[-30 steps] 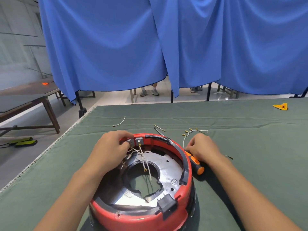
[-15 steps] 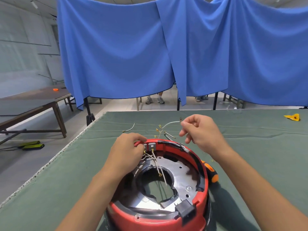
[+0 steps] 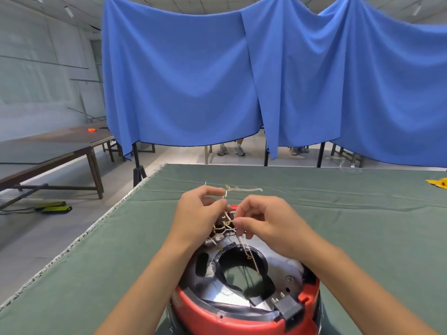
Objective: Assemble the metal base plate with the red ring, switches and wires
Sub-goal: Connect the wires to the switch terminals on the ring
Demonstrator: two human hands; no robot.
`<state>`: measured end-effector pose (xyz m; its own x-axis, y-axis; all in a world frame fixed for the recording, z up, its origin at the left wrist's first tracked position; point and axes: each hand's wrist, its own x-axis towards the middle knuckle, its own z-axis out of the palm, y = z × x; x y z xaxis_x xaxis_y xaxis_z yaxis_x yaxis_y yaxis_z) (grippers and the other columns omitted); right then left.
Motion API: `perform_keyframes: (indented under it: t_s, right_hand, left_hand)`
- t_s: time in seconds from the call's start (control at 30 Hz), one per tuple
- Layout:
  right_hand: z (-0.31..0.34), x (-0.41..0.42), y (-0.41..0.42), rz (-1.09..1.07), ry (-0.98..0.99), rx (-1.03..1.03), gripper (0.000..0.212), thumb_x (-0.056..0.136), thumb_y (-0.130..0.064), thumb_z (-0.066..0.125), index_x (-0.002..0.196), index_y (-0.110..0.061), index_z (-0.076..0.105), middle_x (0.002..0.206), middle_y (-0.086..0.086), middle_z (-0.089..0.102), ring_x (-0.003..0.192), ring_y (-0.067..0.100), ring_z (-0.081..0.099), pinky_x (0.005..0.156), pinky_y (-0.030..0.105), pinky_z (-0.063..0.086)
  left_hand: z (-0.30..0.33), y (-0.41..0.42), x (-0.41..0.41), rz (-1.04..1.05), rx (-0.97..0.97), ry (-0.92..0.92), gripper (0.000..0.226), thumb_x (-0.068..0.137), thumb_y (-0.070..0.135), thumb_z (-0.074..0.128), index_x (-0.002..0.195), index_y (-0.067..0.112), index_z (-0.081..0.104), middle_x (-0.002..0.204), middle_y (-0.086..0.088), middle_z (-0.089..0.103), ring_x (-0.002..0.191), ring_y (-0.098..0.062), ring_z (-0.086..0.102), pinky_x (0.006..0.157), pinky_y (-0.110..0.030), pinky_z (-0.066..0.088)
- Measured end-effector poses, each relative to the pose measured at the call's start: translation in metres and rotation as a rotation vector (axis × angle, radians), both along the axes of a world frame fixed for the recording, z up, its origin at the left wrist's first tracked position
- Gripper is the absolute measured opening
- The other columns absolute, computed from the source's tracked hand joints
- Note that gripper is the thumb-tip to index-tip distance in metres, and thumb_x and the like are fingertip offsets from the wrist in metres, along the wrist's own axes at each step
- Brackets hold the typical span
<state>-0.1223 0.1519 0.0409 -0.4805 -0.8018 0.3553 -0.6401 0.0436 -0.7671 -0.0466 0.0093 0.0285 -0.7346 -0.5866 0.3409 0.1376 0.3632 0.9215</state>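
The red ring (image 3: 232, 319) sits on the green table near me, with the shiny metal base plate (image 3: 278, 269) inside it and a black socket (image 3: 289, 307) at its near right. My left hand (image 3: 198, 218) and my right hand (image 3: 263, 223) meet over the ring's far rim. Between them they pinch thin white wires (image 3: 228, 215) with brass terminals. One wire (image 3: 244, 189) sticks up and trails right above my left fingers. More wires (image 3: 249, 252) hang down over the plate's central hole. The switches are hidden behind my hands.
The green cloth table (image 3: 362, 226) stretches ahead and right, its left edge (image 3: 79, 240) running diagonally. A yellow object (image 3: 439, 183) lies at the far right. Blue curtains (image 3: 217, 81) hang behind. A wooden table (image 3: 53, 151) stands at left, people's feet (image 3: 231, 149) beyond.
My right hand has come from the table with a wire to meet my left hand over the ring's far rim. The view has tilted up, and the ring now sits lower in frame.
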Motion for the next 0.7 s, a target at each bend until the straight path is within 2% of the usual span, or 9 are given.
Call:
perform_keyframes:
  t_s: [0.1, 0.2, 0.37, 0.43, 0.53, 0.6, 0.7]
  right_hand:
    - [-0.007, 0.002, -0.003, 0.007, 0.021, 0.036, 0.018, 0.085, -0.008, 0.069, 0.072, -0.019, 0.063, 0.064, 0.002, 0.068, 0.058, 0.017, 0.061, 0.068, 0.041, 0.055]
    - [-0.008, 0.002, -0.002, -0.082, 0.042, -0.042, 0.013, 0.083, -0.014, 0.071, 0.072, -0.014, 0.065, 0.067, 0.010, 0.068, 0.062, 0.028, 0.062, 0.067, 0.048, 0.053]
    - [0.005, -0.006, 0.005, -0.442, 0.047, -0.282, 0.017, 0.084, -0.019, 0.067, 0.068, -0.020, 0.062, 0.061, 0.000, 0.066, 0.058, 0.016, 0.062, 0.058, 0.033, 0.050]
    - [0.012, -0.009, 0.007, -0.440, -0.038, -0.315, 0.018, 0.086, -0.017, 0.065, 0.069, -0.018, 0.062, 0.059, -0.001, 0.066, 0.052, 0.013, 0.061, 0.051, 0.028, 0.047]
    - [0.016, -0.016, 0.009, -0.486, -0.193, -0.314, 0.018, 0.088, -0.019, 0.062, 0.072, -0.014, 0.060, 0.055, -0.002, 0.064, 0.042, 0.011, 0.056, 0.043, 0.023, 0.041]
    - [0.013, -0.020, 0.009, -0.500, -0.352, -0.254, 0.017, 0.090, -0.022, 0.061, 0.079, -0.010, 0.058, 0.063, 0.002, 0.063, 0.040, 0.012, 0.054, 0.041, 0.026, 0.041]
    - [0.007, -0.021, 0.005, -0.408, -0.619, -0.152, 0.016, 0.094, -0.022, 0.058, 0.090, -0.007, 0.057, 0.075, 0.008, 0.061, 0.039, 0.014, 0.055, 0.036, 0.022, 0.041]
  left_hand:
    - [0.002, 0.002, 0.001, 0.001, 0.046, 0.049, 0.018, 0.080, -0.004, 0.065, 0.095, 0.006, 0.065, 0.070, -0.006, 0.074, 0.057, -0.015, 0.066, 0.054, -0.024, 0.052]
    - [0.005, 0.002, 0.003, 0.015, 0.152, 0.128, 0.025, 0.082, -0.012, 0.057, 0.099, 0.007, 0.061, 0.069, -0.008, 0.073, 0.046, -0.018, 0.063, 0.042, -0.021, 0.047]
    - [0.007, 0.000, 0.006, 0.028, 0.202, 0.136, 0.032, 0.081, -0.011, 0.048, 0.098, 0.012, 0.060, 0.063, -0.007, 0.071, 0.035, -0.017, 0.053, 0.044, -0.026, 0.044]
    - [0.007, -0.002, 0.006, 0.030, 0.229, 0.143, 0.033, 0.079, -0.012, 0.045, 0.094, 0.011, 0.063, 0.055, -0.007, 0.066, 0.031, -0.017, 0.046, 0.038, -0.022, 0.039]
    - [0.008, -0.002, 0.006, -0.037, 0.308, 0.140, 0.034, 0.077, -0.013, 0.043, 0.096, 0.005, 0.065, 0.052, -0.010, 0.060, 0.028, -0.017, 0.037, 0.039, -0.023, 0.040]
    - [0.008, -0.002, 0.007, -0.102, 0.375, 0.127, 0.035, 0.076, -0.014, 0.043, 0.097, 0.002, 0.066, 0.052, -0.012, 0.058, 0.027, -0.016, 0.034, 0.037, -0.022, 0.038]
    - [0.008, -0.002, 0.009, -0.187, 0.396, 0.103, 0.035, 0.077, -0.013, 0.042, 0.096, 0.001, 0.067, 0.053, -0.013, 0.057, 0.026, -0.015, 0.033, 0.034, -0.019, 0.035]
